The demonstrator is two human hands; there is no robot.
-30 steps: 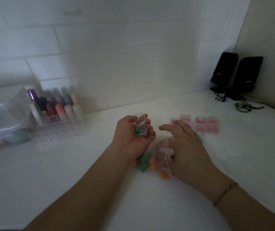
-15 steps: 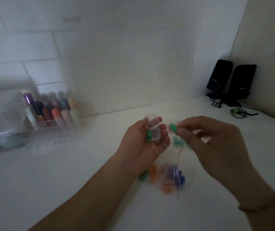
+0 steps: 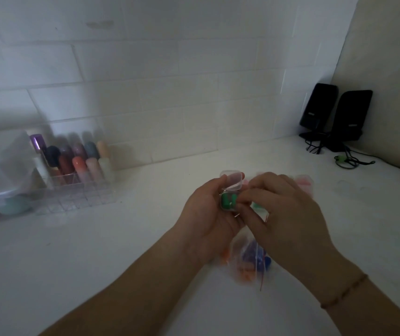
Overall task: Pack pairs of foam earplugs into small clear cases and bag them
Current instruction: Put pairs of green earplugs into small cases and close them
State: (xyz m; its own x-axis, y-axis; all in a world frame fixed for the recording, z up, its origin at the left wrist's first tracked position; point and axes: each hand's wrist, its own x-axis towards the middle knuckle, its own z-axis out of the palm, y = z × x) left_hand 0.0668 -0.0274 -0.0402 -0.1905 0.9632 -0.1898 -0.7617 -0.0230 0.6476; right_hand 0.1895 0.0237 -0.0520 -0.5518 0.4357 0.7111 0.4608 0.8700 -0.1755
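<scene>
While lid up (L grip (image 3: 208, 214)): case (image 3: 229, 201) cupped.

One head-worn wide view looks forward and down, close over the white counter (image 3: 97, 251) toward the tiled wall (image 3: 145, 81)

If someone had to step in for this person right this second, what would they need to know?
Left hand holds a small clear case, lid up, green earplugs showing inside.
Right hand has its fingertips at the case's open side, seemingly pressing an earplug in.
A bag of loose orange and blue earplugs lies on the counter under the hands. Pinkish filled cases sit behind the right hand.
Done: this case looks filled.
Left: shut the lid, bag it, go on with the rest.
</scene>
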